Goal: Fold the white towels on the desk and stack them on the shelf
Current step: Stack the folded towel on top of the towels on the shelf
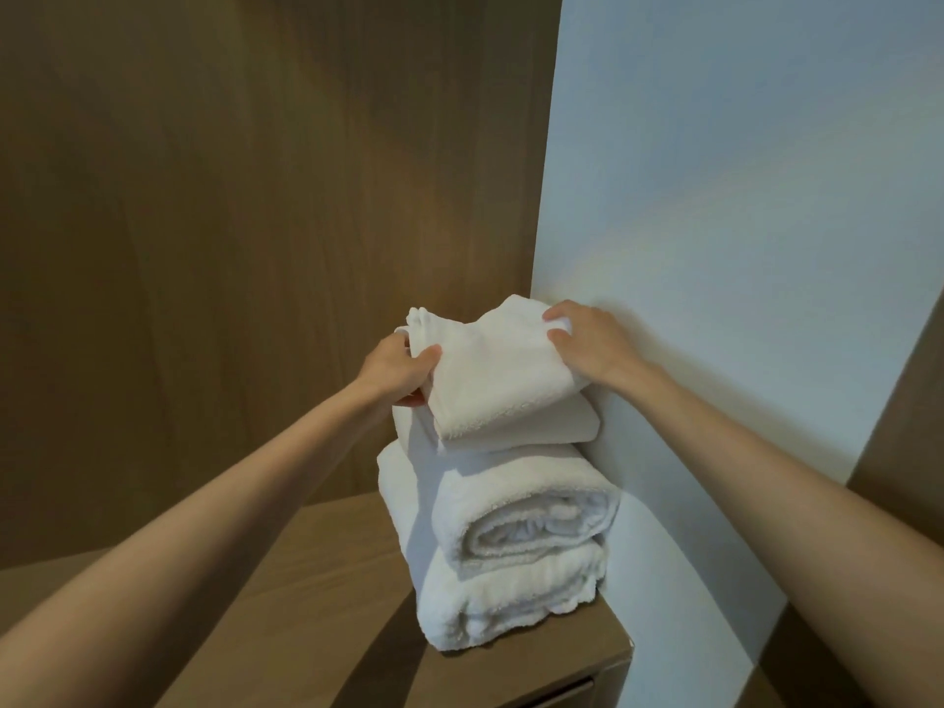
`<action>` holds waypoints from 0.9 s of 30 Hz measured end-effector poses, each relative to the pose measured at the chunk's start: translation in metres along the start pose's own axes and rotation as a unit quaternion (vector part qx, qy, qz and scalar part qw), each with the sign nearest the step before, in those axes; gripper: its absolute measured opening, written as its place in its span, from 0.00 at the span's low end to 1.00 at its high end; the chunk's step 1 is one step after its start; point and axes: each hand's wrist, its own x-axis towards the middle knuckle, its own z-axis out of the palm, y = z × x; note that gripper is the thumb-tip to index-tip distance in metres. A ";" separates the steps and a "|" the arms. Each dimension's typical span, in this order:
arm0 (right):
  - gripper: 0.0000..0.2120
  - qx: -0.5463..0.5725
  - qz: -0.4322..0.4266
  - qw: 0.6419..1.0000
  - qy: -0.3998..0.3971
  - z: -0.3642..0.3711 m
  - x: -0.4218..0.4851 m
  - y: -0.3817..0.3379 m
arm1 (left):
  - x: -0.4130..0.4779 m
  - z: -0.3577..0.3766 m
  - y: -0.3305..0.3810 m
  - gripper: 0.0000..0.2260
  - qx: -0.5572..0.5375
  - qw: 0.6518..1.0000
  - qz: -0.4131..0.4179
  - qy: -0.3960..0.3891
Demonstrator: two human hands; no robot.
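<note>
Your bare forearms enter from lower left and lower right of frame, converging at centre. Wooden shelf (316, 595) spans bottom of frame. Towel stack (511, 544) sits at shelf's right end, against white side panel (715, 247): ribbed folded towel at bottom, thick rolled one above, flatter folds on top. Top towel (500, 375) rests on stack, centre frame. Your left hand (396, 373) pinches its left edge, thumb on top. Your right hand (587, 342) grips its far right corner, fingers curled. Wood back panel (255, 196) fills upper left.
</note>
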 end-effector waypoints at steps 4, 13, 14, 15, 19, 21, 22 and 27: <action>0.16 0.033 0.007 0.999 0.023 -0.005 0.003 -0.004 | 0.010 -0.002 0.008 0.14 -0.019 1.000 0.006 0.022; 0.17 -0.062 0.007 0.998 -0.017 0.038 -0.011 0.020 | 0.009 0.018 -0.020 0.16 0.006 0.998 -0.055 -0.005; 0.18 -0.074 -0.007 0.997 -0.019 0.041 -0.014 0.022 | 0.011 0.018 -0.023 0.19 0.015 0.998 -0.059 0.004; 0.18 -0.073 -0.022 0.997 -0.012 0.041 -0.016 0.022 | 0.013 0.017 -0.025 0.22 0.016 0.997 -0.072 0.011; 0.19 -0.035 -0.119 0.992 -0.028 0.020 -0.026 0.010 | 0.008 0.019 -0.020 0.32 -0.113 0.983 -0.144 -0.033; 0.26 -0.017 -0.137 0.979 -0.151 0.007 -0.036 0.005 | 0.004 0.022 -0.019 0.32 -0.154 0.966 -0.196 -0.070; 0.31 -0.038 -0.137 0.969 -0.201 0.004 -0.042 0.005 | 0.002 0.023 -0.021 0.31 -0.164 0.960 -0.214 -0.079; 0.47 -0.162 -0.182 0.957 -0.155 0.026 -0.066 0.021 | 0.003 0.030 -0.026 0.25 -0.207 0.958 -0.192 -0.043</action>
